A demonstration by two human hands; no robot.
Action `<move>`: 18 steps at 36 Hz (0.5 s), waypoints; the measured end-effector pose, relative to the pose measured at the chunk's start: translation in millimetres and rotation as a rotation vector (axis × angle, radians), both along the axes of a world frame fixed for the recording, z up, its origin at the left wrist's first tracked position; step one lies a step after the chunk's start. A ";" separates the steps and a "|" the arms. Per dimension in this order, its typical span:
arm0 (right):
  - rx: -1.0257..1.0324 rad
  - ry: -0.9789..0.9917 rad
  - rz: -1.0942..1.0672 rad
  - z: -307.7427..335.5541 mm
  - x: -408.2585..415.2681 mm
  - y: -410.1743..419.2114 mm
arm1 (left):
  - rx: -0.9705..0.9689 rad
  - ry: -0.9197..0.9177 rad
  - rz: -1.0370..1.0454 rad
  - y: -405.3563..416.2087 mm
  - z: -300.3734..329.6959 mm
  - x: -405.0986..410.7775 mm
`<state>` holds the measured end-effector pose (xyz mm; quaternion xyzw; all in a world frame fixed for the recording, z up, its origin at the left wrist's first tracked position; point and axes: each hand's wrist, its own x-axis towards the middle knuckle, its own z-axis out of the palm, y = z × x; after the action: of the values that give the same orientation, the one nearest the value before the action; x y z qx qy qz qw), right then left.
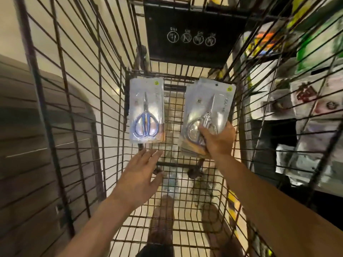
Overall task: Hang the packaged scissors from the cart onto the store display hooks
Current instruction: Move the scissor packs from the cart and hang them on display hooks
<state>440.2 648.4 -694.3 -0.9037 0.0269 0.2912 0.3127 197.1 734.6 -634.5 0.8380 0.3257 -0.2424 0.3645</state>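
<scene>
I look down into a dark wire cart. A stack of packaged blue-handled scissors lies on its floor at the far left. Just below that stack hovers my left hand, fingers straight and spread, holding nothing. To the right, my right hand grips the lower end of a stack of packaged silver scissors, thumb on top of the front pack, lifting it slightly off the cart floor. Both stacks carry yellow price stickers near the top.
A black plastic flap with white warning icons hangs at the cart's far end. Store shelves with hanging packaged goods stand to the right of the cart. A grey slatted wall panel is on the left. Feet show beneath the cart.
</scene>
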 end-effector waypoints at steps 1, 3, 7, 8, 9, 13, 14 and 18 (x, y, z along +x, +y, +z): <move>-0.003 -0.014 -0.001 0.4 1.5 -0.8 | 0.003 0.001 0.001 -0.3 1.7 1.1; 0.000 -0.039 0.011 2.0 3.2 -3.1 | 0.003 0.016 0.001 -0.1 5.0 4.5; 0.014 -0.065 -0.017 5.0 3.6 -6.8 | -0.034 0.080 -0.009 2.4 9.0 13.1; 0.013 -0.059 -0.035 7.1 2.6 -7.2 | -0.037 0.082 -0.016 2.6 7.7 15.1; 0.023 -0.060 -0.040 8.5 2.0 -8.6 | -0.034 0.077 -0.022 2.4 5.8 17.3; 0.115 -0.072 -0.010 24.8 -3.9 -12.9 | -0.055 0.069 0.013 2.7 4.5 28.9; 0.137 -0.045 -0.010 30.1 -6.5 -13.6 | -0.069 0.060 0.032 3.1 5.9 32.4; 0.187 0.081 -0.029 44.9 -19.3 -22.5 | -0.160 0.001 0.163 4.6 10.6 42.9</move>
<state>420.8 626.0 -649.3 -0.8575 0.0252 0.3242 0.3986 240.1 739.2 -623.9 0.7769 0.3725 -0.2375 0.4487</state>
